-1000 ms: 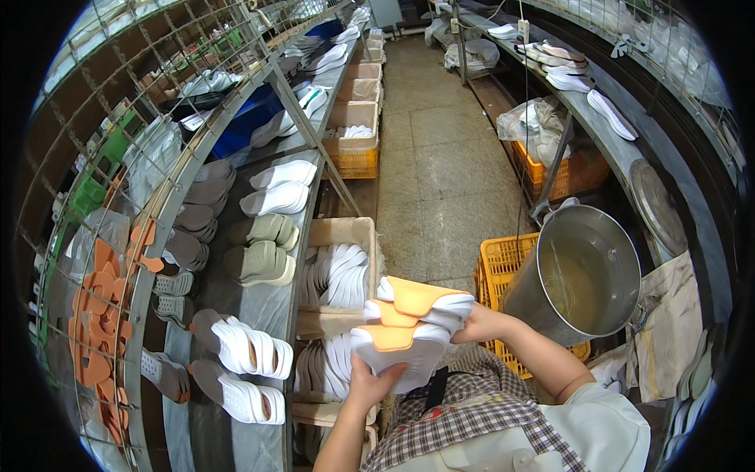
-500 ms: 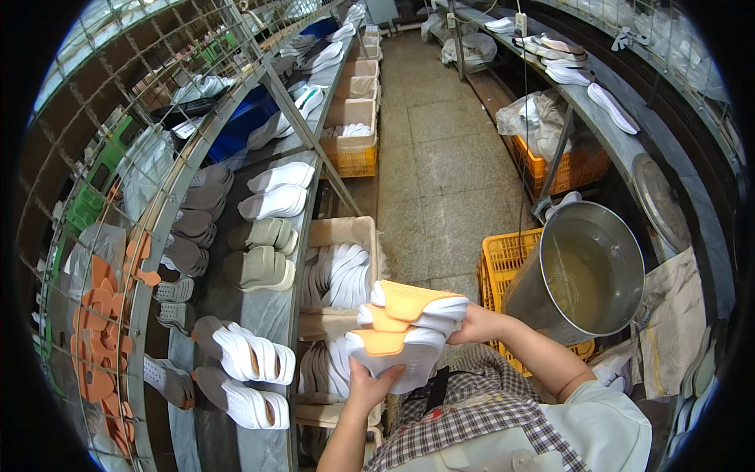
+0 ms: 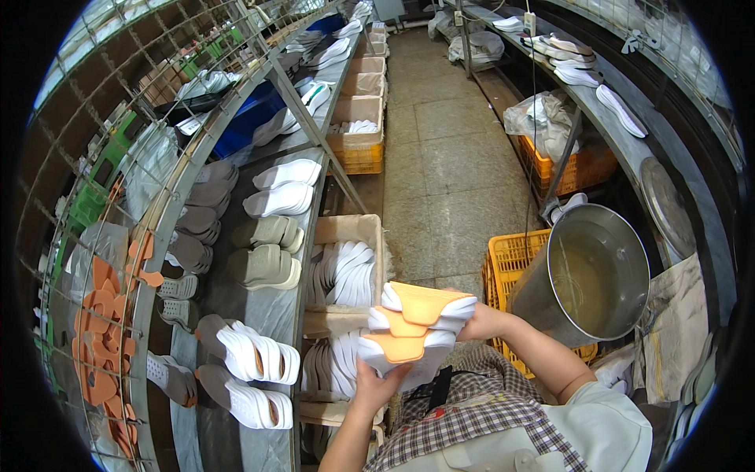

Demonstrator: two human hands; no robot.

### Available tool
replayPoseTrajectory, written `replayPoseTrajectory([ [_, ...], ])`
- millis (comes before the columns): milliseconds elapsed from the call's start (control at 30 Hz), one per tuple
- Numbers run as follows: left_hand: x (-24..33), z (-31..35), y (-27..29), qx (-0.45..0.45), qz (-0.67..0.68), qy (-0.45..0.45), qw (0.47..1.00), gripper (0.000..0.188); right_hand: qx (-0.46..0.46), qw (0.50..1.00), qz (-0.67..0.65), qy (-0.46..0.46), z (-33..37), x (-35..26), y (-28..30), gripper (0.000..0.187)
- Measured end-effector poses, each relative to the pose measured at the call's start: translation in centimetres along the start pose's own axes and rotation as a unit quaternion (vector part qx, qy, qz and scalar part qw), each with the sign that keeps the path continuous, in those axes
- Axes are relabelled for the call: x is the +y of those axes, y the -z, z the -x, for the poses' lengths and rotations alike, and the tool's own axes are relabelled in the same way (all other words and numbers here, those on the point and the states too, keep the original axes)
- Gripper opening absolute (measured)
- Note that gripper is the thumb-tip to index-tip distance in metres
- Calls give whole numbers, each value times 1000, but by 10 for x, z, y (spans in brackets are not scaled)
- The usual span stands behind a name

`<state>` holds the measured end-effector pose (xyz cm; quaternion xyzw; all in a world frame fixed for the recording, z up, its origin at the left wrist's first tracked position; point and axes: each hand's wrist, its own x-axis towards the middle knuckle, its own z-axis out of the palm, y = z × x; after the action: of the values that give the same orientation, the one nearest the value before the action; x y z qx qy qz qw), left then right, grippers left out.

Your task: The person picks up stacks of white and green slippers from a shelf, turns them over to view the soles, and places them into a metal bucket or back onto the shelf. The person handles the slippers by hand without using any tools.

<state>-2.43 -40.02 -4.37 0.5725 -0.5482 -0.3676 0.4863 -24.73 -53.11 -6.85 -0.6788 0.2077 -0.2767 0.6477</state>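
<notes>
In front of my checked apron I hold a stack of white shoe soles (image 3: 432, 346) with orange pieces on their upward ends. My left hand (image 3: 380, 383) grips the near, lower side of the stack, its thumb across the lowest sole. At the far right side my right hand (image 3: 481, 322) is closed around the stack, its fingertips partly hidden behind the soles. Just left of the stack, white soles (image 3: 336, 366) stand packed upright in a lined bin under the bench.
Left, a grey bench (image 3: 271, 330) carries white and olive soles; orange cutouts (image 3: 102, 322) hang beyond wire mesh. Right, a steel drum of cloudy liquid (image 3: 598, 271) stands beside a yellow crate (image 3: 507, 263). A tiled aisle (image 3: 440, 173) runs ahead between the benches.
The stack has shifted slightly right in my hands and tilted, so more of the orange pieces faces up. Both hands keep their hold. The surroundings have slid a little rightward in view.
</notes>
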Motion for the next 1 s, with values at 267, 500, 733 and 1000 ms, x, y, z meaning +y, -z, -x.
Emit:
replayPoseTrajectory([
  [267, 7, 0, 1, -5, -39, -30, 999, 64, 18, 999, -3, 28, -5, 1, -3, 66],
  [500, -20, -24, 18, 53, 174, 89, 979, 70, -47, 977, 209, -5, -15, -37, -1, 91],
  [733, -59, -35, 19, -50, 613, 174, 769, 84, -16, 945, -321, -55, -24, -48, -22, 84],
  [1000, -47, -7, 31, -112, 724, 51, 678, 88, 39, 722, -688, -58, -10, -32, -19, 52],
])
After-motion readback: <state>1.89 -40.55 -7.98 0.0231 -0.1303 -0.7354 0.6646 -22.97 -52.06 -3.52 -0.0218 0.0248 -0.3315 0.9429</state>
